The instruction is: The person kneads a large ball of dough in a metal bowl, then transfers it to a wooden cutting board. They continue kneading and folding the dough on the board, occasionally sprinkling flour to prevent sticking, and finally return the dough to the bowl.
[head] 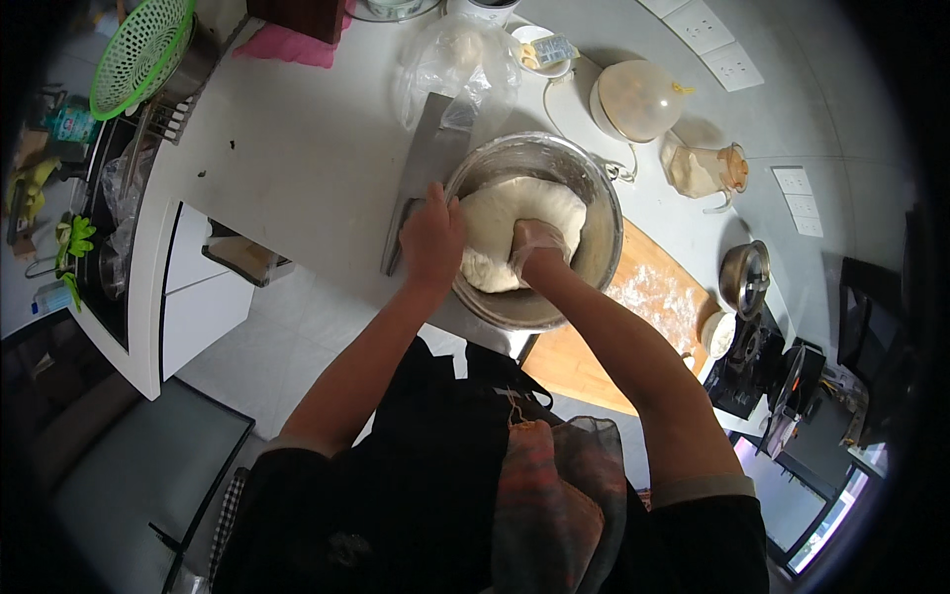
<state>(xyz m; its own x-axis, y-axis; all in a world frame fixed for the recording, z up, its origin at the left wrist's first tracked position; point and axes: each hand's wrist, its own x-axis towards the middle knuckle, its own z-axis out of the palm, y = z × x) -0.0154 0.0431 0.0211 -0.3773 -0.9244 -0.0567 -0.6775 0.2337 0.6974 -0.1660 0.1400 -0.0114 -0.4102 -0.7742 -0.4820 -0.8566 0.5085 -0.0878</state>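
A large metal bowl (610, 223) stands in front of me on the counter, holding a big mass of pale dough (490, 215). My left hand (433, 241) grips the bowl's left rim, its thumb towards the inside. Sunk into the right part of the dough is my right hand (539, 241), its fingers apparently curled into a fist and partly hidden. A thin whitish film covers that hand; I cannot tell whether it is a clear glove or flour. Left of the bowl, close to my left hand, lies a long flat grey slab (430, 160).
Right of the bowl lies a floured wooden board (575, 364) with a small white bowl (718, 334) at its edge. Behind are a clear plastic bag (464, 59), a dome-lidded container (640, 100) and a jug (701, 169). A drawer (245, 256) stands open at left, near a green colander (141, 56).
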